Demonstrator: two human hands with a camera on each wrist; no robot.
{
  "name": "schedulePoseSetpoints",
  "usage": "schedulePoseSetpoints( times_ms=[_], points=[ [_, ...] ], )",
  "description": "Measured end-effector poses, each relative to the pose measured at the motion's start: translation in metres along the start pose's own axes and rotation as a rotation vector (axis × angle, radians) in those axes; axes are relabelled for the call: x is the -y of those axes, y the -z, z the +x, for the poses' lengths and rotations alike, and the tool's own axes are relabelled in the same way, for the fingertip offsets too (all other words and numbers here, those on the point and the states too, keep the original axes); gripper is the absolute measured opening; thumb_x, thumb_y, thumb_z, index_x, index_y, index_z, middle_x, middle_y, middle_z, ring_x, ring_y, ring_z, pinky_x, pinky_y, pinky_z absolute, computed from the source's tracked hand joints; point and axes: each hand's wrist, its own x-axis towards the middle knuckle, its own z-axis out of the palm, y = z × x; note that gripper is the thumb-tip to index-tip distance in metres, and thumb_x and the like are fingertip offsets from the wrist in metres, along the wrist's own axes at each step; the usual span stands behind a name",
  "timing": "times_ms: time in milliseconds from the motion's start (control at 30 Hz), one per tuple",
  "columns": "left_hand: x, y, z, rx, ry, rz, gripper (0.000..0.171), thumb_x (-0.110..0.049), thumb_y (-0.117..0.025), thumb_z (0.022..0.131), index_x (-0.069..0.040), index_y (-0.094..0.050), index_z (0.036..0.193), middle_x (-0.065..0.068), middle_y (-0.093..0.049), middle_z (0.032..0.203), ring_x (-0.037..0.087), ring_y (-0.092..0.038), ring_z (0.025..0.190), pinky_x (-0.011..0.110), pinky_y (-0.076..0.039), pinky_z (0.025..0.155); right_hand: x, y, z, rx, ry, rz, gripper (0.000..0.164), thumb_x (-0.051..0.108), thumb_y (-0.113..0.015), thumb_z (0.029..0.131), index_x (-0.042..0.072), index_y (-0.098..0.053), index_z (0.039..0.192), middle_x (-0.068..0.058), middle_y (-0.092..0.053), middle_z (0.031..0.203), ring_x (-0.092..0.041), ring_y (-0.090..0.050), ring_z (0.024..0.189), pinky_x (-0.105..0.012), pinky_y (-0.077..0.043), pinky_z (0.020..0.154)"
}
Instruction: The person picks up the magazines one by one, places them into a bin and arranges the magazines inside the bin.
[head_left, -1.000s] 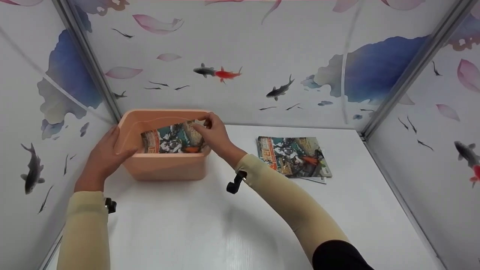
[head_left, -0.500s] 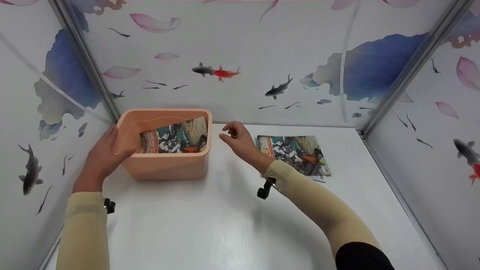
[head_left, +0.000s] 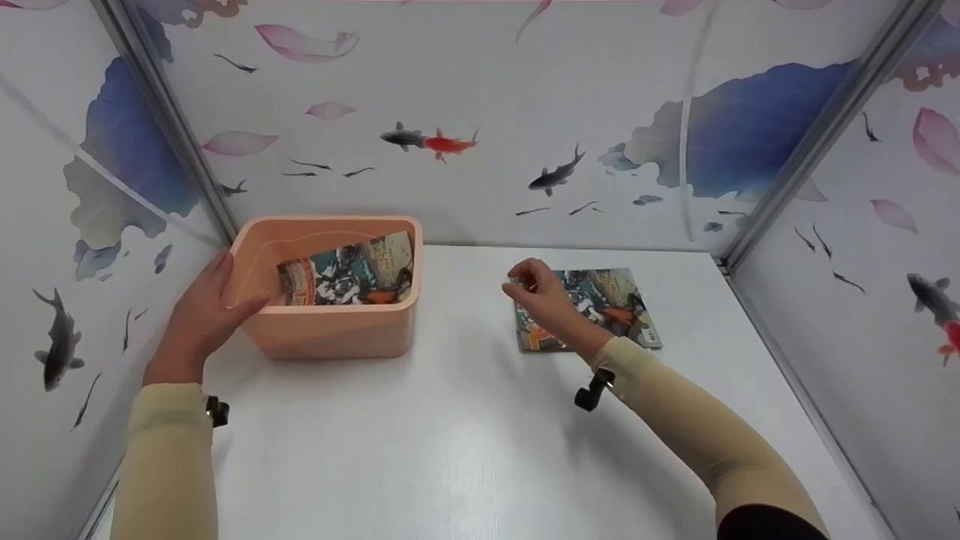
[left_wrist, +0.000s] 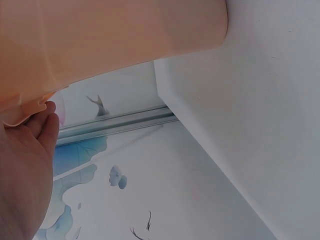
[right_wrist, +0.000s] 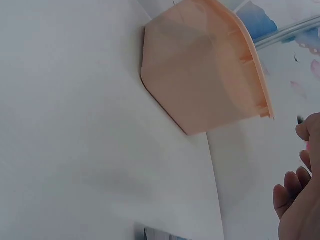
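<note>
step looks like a reach: right hand [head_left: 544, 296] over left end of loose magazine [head_left: 604, 296], toward table's [head_left: 450, 442] far-right corner; loosely curled, holding nothing. left hand [head_left: 199, 315], fingers fairly straight, rests on bin [head_left: 330, 335], far-left; binned magazine [head_left: 345, 277] inside. next needs edge pinch.

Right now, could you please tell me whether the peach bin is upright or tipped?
Upright. The peach bin stands on its base on the table, mouth facing up, the left hand holding its side.
</note>
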Motion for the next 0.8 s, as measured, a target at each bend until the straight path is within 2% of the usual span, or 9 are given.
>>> schedulePoseSetpoints(
  times_ms=[167, 267, 500, 633, 800],
  points=[
    [-0.002, 0.002, 0.000, -0.007, -0.020, -0.007, 0.114, -0.064, -0.070, 0.101, -0.008, -0.007, 0.178, 0.021, -0.008, 0.184, 0.053, -0.013, 0.166, 0.080, -0.018, 0.126, -0.012, 0.021, -0.011, -0.012, -0.049, -0.006, 0.030, 0.016, -0.073, 0.109, -0.001, -0.064, 0.131, -0.012, -0.054, 0.115, -0.030, -0.049, 0.098, -0.035, -0.043, 0.079],
    [-0.002, 0.002, 0.000, -0.010, -0.030, -0.008, 0.112, -0.061, -0.070, 0.102, -0.007, -0.008, 0.178, 0.022, -0.008, 0.184, 0.052, -0.013, 0.166, 0.079, -0.018, 0.127, -0.020, 0.035, -0.017, -0.015, -0.063, -0.033, 0.029, 0.016, -0.073, 0.109, 0.000, -0.063, 0.131, -0.014, -0.055, 0.116, -0.031, -0.050, 0.099, -0.033, -0.043, 0.079],
    [-0.002, 0.002, 0.000, -0.009, -0.023, -0.006, 0.114, -0.065, -0.069, 0.102, -0.007, -0.007, 0.178, 0.023, -0.008, 0.183, 0.053, -0.013, 0.166, 0.079, -0.018, 0.127, -0.034, 0.066, -0.025, -0.021, -0.028, -0.159, 0.027, 0.018, -0.074, 0.108, 0.006, -0.064, 0.130, -0.020, -0.057, 0.121, -0.025, -0.053, 0.100, -0.034, -0.048, 0.083],
    [0.000, 0.002, -0.001, -0.011, -0.023, -0.013, 0.112, -0.062, -0.070, 0.102, -0.008, -0.007, 0.178, 0.022, -0.008, 0.184, 0.054, -0.014, 0.166, 0.080, -0.018, 0.126, -0.041, 0.081, -0.029, -0.032, -0.029, -0.217, 0.030, 0.020, -0.075, 0.108, 0.004, -0.064, 0.131, -0.017, -0.059, 0.123, -0.025, -0.054, 0.103, -0.037, -0.049, 0.087],
    [0.001, 0.002, -0.001, -0.013, -0.023, -0.020, 0.111, -0.060, -0.072, 0.102, -0.009, -0.008, 0.178, 0.021, -0.009, 0.184, 0.054, -0.014, 0.166, 0.080, -0.019, 0.125, -0.048, 0.097, -0.036, -0.055, -0.048, -0.251, 0.027, 0.021, -0.076, 0.108, 0.006, -0.065, 0.128, -0.014, -0.059, 0.123, -0.026, -0.055, 0.100, -0.037, -0.050, 0.083]
  ],
)
